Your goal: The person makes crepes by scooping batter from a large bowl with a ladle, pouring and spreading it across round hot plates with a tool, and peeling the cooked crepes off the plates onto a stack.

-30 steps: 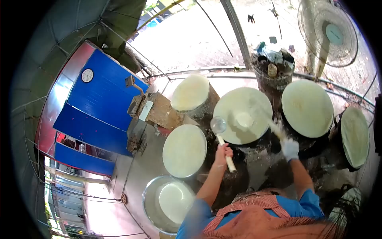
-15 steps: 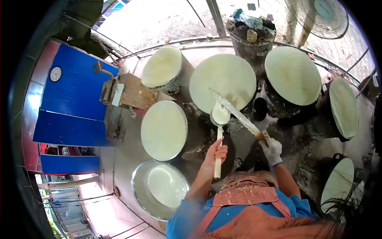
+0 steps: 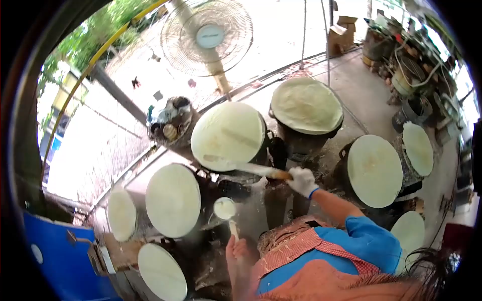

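My right hand (image 3: 303,182), in a white glove with a blue cuff, is closed round the wooden handle of a long flat spatula (image 3: 246,168). The blade reaches left over the near edge of a round griddle covered by a pale sheet of batter (image 3: 226,133); I cannot tell whether it touches. Lower down, my bare left hand (image 3: 238,249) grips the pale handle of a ladle (image 3: 224,208), whose round bowl holds white batter. To the left of the ladle lies another round pale sheet (image 3: 173,200).
More round griddles with pale sheets surround me, such as a far one (image 3: 307,105) and one on the right (image 3: 375,171). Beyond them stand a fan (image 3: 210,36), a cluttered bin (image 3: 173,125) and a cardboard box (image 3: 342,36). A blue panel (image 3: 65,256) is at lower left.
My view has turned to the right. The spatula has left the ladle's bowl and now reaches over a different griddle. Both hands keep hold of their tools.
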Available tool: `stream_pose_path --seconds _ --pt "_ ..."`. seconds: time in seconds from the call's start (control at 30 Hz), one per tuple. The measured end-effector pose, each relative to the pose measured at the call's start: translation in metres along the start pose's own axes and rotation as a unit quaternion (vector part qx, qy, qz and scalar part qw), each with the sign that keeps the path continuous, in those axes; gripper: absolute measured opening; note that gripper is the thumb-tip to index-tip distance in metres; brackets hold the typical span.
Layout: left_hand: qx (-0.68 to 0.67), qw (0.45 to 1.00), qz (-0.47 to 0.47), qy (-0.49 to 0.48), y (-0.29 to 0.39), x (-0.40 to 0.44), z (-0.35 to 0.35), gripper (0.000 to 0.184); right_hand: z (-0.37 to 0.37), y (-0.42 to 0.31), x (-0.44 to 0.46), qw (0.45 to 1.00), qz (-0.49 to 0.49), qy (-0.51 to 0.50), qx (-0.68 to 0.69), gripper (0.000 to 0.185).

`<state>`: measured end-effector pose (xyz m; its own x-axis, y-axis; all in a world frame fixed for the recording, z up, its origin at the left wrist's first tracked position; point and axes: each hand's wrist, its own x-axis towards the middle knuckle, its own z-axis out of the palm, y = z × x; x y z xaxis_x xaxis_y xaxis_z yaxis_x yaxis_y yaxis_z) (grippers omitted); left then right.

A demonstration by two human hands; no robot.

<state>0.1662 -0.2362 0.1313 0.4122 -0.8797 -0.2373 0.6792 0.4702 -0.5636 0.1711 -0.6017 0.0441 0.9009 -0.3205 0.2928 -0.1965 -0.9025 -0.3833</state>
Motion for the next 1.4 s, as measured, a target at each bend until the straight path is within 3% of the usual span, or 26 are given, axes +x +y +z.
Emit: stream_pose_path --seconds 0.1,0.17,0.23,0.33,0.43,0.47,0.53,0.6,0.67,0.73,0.77,0.8,0.9,1.0,1.07,1.13,1.23,1.4 --pt "0.058 0.997 0.011 0.057 -0.018 0.033 0.010 0.036 -0.031 0.057 0.061 0.993 0.025 0.056 -0.096 0.035" --pt "0.019 0.991 -0.098 0.091 0.016 0.051 -0.005 0.028 -0.029 0.098 0.092 0.987 0.042 0.062 -0.145 0.049" --pt "0.041 0.972 -0.171 0.159 0.038 0.072 0.000 0.040 -0.033 0.127 0.114 0.983 0.054 0.036 -0.170 0.043" --pt "0.154 0.936 -0.161 0.272 0.113 0.089 -0.031 0.040 -0.020 0.165 0.127 0.973 0.051 -0.026 -0.224 0.033" --pt "0.162 0.921 -0.182 0.303 0.129 0.112 -0.014 0.039 -0.036 0.171 0.148 0.975 0.002 -0.064 -0.215 0.026" --pt "0.164 0.919 -0.187 0.306 0.131 0.120 -0.008 0.038 -0.058 0.162 0.160 0.977 -0.036 -0.014 -0.209 0.019" --pt "0.161 0.915 -0.197 0.314 0.135 0.134 0.002 0.038 -0.092 0.159 0.191 0.984 0.006 -0.014 -0.180 0.019" --pt "0.160 0.910 -0.208 0.320 0.137 0.149 0.006 0.037 -0.155 0.151 0.231 0.986 -0.030 0.106 -0.126 0.023" --pt "0.159 0.904 -0.223 0.328 0.134 0.167 0.007 0.036 -0.206 0.181 0.271 0.987 0.144 -0.036 -0.069 0.035" --pt "0.165 0.893 -0.239 0.344 0.126 0.185 0.011 0.036 -0.245 0.226 0.293 0.978 0.201 0.038 0.028 0.031" --pt "0.176 0.883 -0.251 0.355 0.121 0.195 0.012 0.036 -0.269 0.245 0.287 0.975 0.181 0.106 0.068 0.028" --pt "0.192 0.872 -0.263 0.365 0.116 0.207 0.013 0.035 -0.301 0.252 0.273 0.960 0.239 0.104 0.101 0.027" --pt "0.242 0.842 -0.285 0.389 0.091 0.244 0.012 0.035 -0.359 0.302 0.193 0.890 0.286 0.252 0.250 0.020" --pt "0.270 0.829 -0.291 0.394 0.046 0.286 0.000 0.034 -0.389 0.333 0.104 0.768 0.268 0.399 0.423 0.012" --pt "0.274 0.831 -0.286 0.390 0.012 0.306 -0.012 0.034 -0.395 0.412 0.042 0.716 0.260 0.450 0.467 0.014" --pt "0.276 0.835 -0.277 0.386 -0.026 0.323 -0.022 0.034 -0.417 0.412 -0.026 0.649 0.286 0.491 0.506 0.014" --pt "0.295 0.832 -0.271 0.384 -0.076 0.342 -0.032 0.034 -0.422 0.489 -0.139 0.569 0.418 0.543 0.454 0.014" --pt "0.297 0.846 -0.245 0.368 -0.130 0.358 -0.055 0.034 -0.397 0.536 -0.266 0.440 0.445 0.626 0.466 0.015"
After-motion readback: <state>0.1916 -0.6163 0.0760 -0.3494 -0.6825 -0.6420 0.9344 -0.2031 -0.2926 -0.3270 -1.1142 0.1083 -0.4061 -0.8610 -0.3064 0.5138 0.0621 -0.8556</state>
